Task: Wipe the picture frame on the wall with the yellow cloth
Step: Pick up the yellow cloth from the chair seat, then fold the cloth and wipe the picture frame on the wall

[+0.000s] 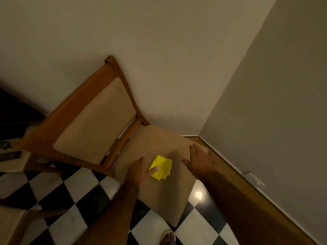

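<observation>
A folded yellow cloth [161, 167] lies on the beige padded seat [159, 191] of a wooden chair. My left hand [141, 171] rests just left of the cloth with fingers spread, and its thumb tip touches the cloth's left edge. Over the seat's far right corner hovers my right hand [199, 160], flat and spread, a short way right of the cloth and holding nothing. No picture frame shows on the bare walls in view.
The chair's wooden backrest [93, 121] leans toward the wall [159, 50] at the left. A second wall [274, 103] with a wooden skirting board [247, 184] closes the corner on the right. Black-and-white floor tiles [70, 200] surround the chair. My foot [168, 237] shows at the bottom edge.
</observation>
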